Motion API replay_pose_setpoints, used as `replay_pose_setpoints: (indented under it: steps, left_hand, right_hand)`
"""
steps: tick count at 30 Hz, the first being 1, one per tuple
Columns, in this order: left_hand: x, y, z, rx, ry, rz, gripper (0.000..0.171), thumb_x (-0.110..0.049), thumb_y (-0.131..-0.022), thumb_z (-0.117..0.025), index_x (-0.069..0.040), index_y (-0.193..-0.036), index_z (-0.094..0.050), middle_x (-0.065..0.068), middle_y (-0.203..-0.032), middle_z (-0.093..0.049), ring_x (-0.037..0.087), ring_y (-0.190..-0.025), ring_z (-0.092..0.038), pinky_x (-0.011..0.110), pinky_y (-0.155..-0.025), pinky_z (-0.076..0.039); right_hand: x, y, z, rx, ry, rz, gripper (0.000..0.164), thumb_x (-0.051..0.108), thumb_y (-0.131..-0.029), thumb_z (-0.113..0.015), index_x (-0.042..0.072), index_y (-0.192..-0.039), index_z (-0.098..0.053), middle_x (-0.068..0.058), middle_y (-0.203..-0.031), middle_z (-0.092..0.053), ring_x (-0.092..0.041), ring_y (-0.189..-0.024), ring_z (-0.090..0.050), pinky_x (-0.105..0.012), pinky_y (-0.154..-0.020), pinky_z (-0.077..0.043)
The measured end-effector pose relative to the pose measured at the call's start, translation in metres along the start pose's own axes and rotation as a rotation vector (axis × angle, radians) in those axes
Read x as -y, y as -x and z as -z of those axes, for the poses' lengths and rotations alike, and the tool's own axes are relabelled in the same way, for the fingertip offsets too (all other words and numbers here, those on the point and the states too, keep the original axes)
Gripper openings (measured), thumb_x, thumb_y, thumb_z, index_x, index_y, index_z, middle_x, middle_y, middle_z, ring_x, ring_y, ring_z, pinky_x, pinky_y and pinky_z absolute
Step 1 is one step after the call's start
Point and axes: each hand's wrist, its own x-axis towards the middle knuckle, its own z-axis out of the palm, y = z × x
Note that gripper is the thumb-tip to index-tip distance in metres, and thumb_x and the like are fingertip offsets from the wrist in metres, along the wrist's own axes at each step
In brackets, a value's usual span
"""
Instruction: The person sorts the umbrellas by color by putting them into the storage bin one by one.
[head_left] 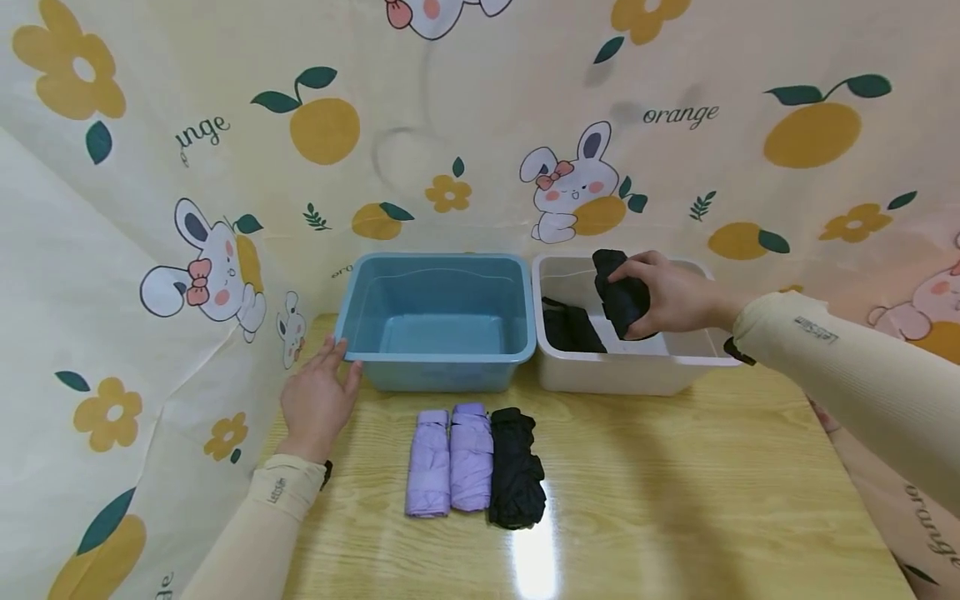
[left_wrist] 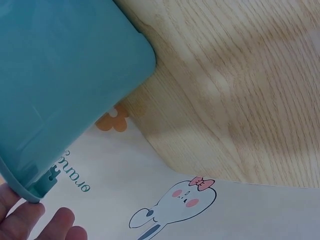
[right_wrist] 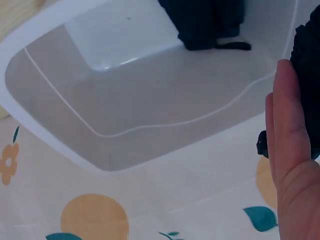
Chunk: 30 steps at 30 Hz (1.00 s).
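Observation:
In my right hand (head_left: 667,292) I grip a black rolled fabric bundle (head_left: 621,293), held tilted over the white bin (head_left: 607,375). The right wrist view shows the fingers (right_wrist: 290,120) lying along the bundle's side. Inside the white bin, at its left end, lies another black bundle (head_left: 572,327) with a small strap (right_wrist: 233,45). My left hand (head_left: 318,400) touches the front left corner of the blue bin (head_left: 442,375), fingertips at the rim. In front of the bins two purple rolled bundles (head_left: 428,462) (head_left: 472,457) and a black one (head_left: 517,468) lie side by side.
The two bins stand side by side at the back of the wooden table (head_left: 630,500). A patterned cloth (head_left: 465,108) hangs close behind them and along the left side. Nothing lies in the blue bin.

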Motion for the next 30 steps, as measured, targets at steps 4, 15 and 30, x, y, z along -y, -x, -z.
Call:
replay_pose_setpoints:
  steps: [4, 15, 30]
  left_hand:
    - [0.001, -0.001, -0.003, -0.027, 0.002, -0.021, 0.049, -0.034, -0.096, -0.067, -0.004, -0.134, -0.062, 0.014, -0.141, -0.054, 0.039, -0.115, -0.061, 0.054, -0.073, -0.052]
    - [0.005, -0.001, -0.007, -0.059, 0.012, -0.033, 0.049, -0.033, -0.094, -0.069, -0.004, -0.133, -0.063, 0.015, -0.139, -0.055, 0.041, -0.112, -0.063, 0.054, -0.070, -0.053]
    - [0.004, 0.000, -0.008, -0.086, 0.017, -0.039, 0.048, -0.032, -0.094, -0.069, -0.004, -0.133, -0.063, 0.016, -0.137, -0.057, 0.039, -0.113, -0.063, 0.051, -0.067, -0.054]
  right_hand:
    - [-0.012, -0.007, -0.007, 0.038, 0.005, -0.025, 0.076, 0.029, -0.069, -0.092, 0.012, -0.133, -0.055, -0.028, -0.145, -0.031, -0.038, -0.097, -0.055, -0.051, -0.082, -0.052]
    - [-0.041, -0.030, -0.028, 0.128, -0.003, -0.052, 0.077, 0.030, -0.070, -0.091, 0.010, -0.134, -0.053, -0.029, -0.144, -0.028, -0.038, -0.102, -0.054, -0.057, -0.090, -0.048]
    - [-0.068, -0.069, -0.056, 0.309, 0.000, -0.080, 0.077, 0.026, -0.068, -0.092, 0.007, -0.133, -0.054, -0.030, -0.137, -0.036, -0.041, -0.107, -0.047, -0.060, -0.090, -0.047]
